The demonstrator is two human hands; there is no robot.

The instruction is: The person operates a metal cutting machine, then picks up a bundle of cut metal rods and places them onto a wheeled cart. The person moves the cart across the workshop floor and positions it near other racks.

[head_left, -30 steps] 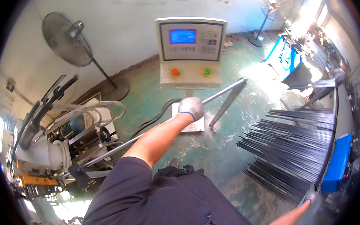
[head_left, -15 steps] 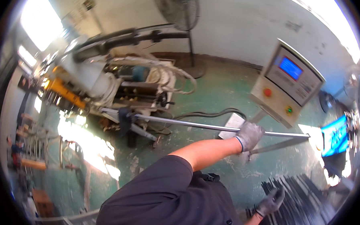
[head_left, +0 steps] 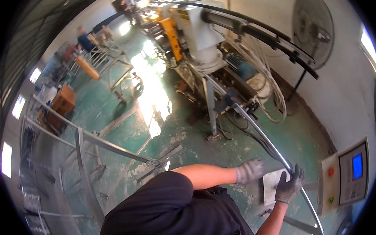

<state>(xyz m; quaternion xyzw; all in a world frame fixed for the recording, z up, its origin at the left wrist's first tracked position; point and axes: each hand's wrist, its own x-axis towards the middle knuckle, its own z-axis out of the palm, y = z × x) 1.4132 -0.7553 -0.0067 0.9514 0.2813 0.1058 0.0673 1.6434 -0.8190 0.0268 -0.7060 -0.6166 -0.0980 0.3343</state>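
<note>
Right hand (head_left: 290, 185), in a grey work glove, wrapped with fingers curled round a long shiny metal tube (head_left: 264, 137), gripping it low along its length. Left hand (head_left: 250, 171), also gloved, just beside the same tube a little further up, fingers loosely bent toward it; whether actually closed on it, impossible to tell. Tube running from a dark clamp head (head_left: 229, 99) on the bending machine (head_left: 201, 37) down past both hands and on toward the lower right edge, bowed by the lens. Machine grey-white with a yellow part, a long dark arm curving over it, bundles of pale hoses and cables hanging at its side. To the right of the hands, close by, a control box (head_left: 345, 175) on a stand: blue screen, one red button, one green button below it. Beneath the hands, a pale flat foot plate (head_left: 271, 186) on the worn green floor (head_left: 163, 131). Behind the machine, against the white wall, a pedestal fan (head_left: 312, 21). At left, an open metal frame rack (head_left: 84, 143); beyond it, a wooden crate (head_left: 63, 100), contents too small to make out. Far back, another person (head_left: 84, 38), blurred. No bin, tray or box holding anything legible near the hands.
</note>
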